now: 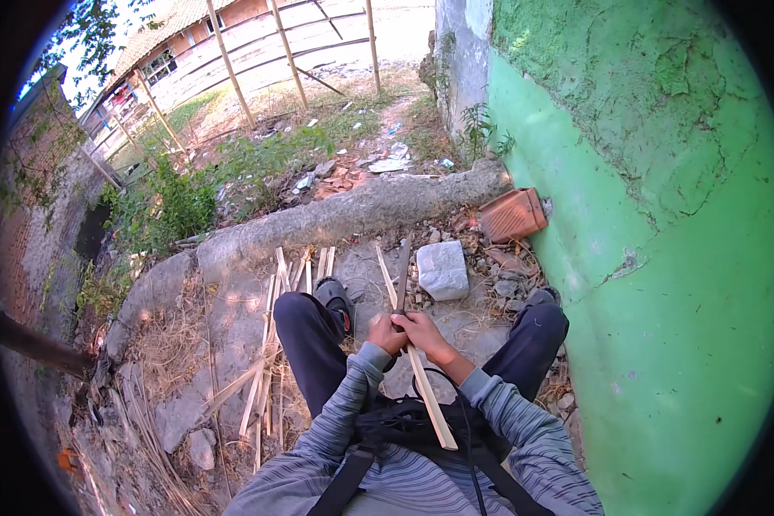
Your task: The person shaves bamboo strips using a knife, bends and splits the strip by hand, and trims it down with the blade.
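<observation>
Two bare hands — the left hand (387,334) and the right hand (425,336) — meet just to the near left of a single rough, whitish stone block (443,270). Between them is one long, pale wooden strip (431,399), and beside it one dark, narrow, flat-bladed tool (403,268) points away from the person, its far end close to the block's left side. The fingers of both hands are narrow, closed on the middle of the strip, with the tool's near end also among them; which hand grips the tool I cannot tell. The strip is cream-yellow, straight and slim, with flat faces and squared edges; its far end, left of the block, looks thinner than the near end, which slants back over the person's lap. Well left of the block lies one loose heap of similar pale wooden strips (256,394) — more than five, overlapping too much for an exact count. Two dark shoes flank the block, the left shoe (334,303) and the right shoe (543,297). One ribbed, orange-brown clay piece (512,215) sits beyond the block to its right, against one green, peeling plaster wall (654,344). One low, grey concrete ledge (344,211) runs behind the block.
</observation>
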A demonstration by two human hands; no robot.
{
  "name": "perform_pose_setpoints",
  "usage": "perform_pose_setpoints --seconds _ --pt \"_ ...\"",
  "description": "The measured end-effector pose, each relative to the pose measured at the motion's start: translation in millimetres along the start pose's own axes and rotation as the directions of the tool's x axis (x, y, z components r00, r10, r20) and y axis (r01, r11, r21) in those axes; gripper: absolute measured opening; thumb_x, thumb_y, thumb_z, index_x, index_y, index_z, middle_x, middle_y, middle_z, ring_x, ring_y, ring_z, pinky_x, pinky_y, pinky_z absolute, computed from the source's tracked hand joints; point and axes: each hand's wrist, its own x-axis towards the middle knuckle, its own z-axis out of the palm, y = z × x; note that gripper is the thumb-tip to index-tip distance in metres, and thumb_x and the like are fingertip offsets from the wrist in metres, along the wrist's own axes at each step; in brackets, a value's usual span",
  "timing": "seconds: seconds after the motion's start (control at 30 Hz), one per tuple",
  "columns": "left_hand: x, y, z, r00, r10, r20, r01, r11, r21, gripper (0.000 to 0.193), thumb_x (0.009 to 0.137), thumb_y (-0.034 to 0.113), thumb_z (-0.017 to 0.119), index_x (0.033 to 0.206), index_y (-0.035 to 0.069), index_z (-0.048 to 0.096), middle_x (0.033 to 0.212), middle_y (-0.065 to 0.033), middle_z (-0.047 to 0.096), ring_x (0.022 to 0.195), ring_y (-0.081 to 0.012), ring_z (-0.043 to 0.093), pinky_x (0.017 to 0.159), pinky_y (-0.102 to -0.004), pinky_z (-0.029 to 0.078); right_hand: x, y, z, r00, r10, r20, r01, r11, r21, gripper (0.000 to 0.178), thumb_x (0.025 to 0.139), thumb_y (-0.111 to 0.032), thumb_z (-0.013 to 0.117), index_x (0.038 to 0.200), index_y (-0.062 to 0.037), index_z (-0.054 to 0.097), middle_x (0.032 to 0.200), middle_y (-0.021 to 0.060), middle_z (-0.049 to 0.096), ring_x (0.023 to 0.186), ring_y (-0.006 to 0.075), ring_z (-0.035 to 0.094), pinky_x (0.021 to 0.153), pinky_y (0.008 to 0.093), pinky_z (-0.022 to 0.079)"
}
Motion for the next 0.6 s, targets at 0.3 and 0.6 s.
perform_pose_setpoints --seconds 0.3,0.6 --pt "-5.9 -5.1 8.1 0.997 -0.034 -0.076 0.034 0.999 0.009 0.094 0.07 0.024 0.088 0.125 -0.01 0.021 0.099 -0.0202 0.062 0.082 -0.0234 0.069 0.069 -0.0354 0.06 1.1 8.2 -7.5 1.0 0.0 -0.005 0.001 0.962 0.275 0.034 0.098 -0.029 0.059 0.11 0.0005 0.07 0.093 0.0014 0.067 0.084 0.0092 0.06 0.077 0.0247 0.048" --pt "-31.9 32.9 4.3 0.969 -0.149 0.197 0.216 0.897 -0.386 0.083 0.075 0.007 0.084 0.133 0.01 0.024 0.12 -0.0155 0.063 0.097 -0.0245 0.069 0.084 -0.04 0.059 1.0 -17.6 -35.6 0.988 -0.002 -0.157 0.047 0.959 0.279 0.035 0.096 -0.032 0.06 0.113 -0.0039 0.07 0.1 0.0003 0.067 0.089 0.0092 0.059 0.081 0.0286 0.048"
